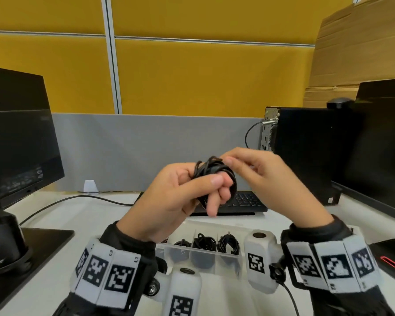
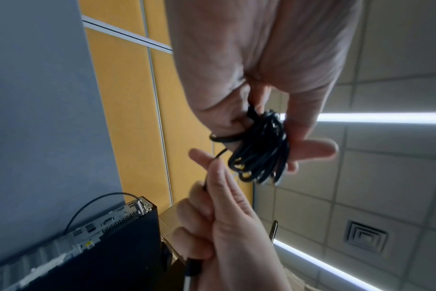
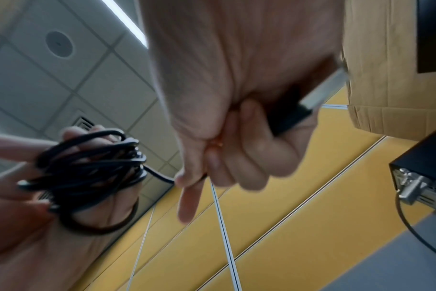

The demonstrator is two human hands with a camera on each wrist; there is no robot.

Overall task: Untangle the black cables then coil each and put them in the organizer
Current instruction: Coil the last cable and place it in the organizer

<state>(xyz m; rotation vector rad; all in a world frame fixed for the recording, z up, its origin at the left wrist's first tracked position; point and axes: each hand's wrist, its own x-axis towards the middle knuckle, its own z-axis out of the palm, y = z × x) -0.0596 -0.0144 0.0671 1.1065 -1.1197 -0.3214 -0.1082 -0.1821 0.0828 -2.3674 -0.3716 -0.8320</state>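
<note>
Two hands meet mid-frame: left hand (image 1: 169, 199) grips a coiled cable (image 1: 214, 172); right hand (image 1: 267, 179) pinches its loose end. Organizer (image 1: 228, 261) sits below.

Cable coil (image 1: 214, 173) black, wound on the left hand (image 1: 169, 201); its free end, pinched by the right hand (image 1: 267, 179), black with a silver plug tip (image 3: 321, 92); three coiled cables (image 1: 205, 244) in the organizer (image 1: 228, 261) black; organizer clear plastic; wrist bands (image 1: 105, 274) white, printed with black-and-white square marker patterns; sleeves (image 1: 126, 240) black; desk (image 1: 82, 215) white; keyboard (image 1: 246, 201) black with faint red key markings; monitor (image 1: 18, 133) and computer case (image 1: 306, 151) black; partition (image 1: 192, 76) mustard yellow above, grey below; cardboard (image 1: 360, 42) brown.
</note>
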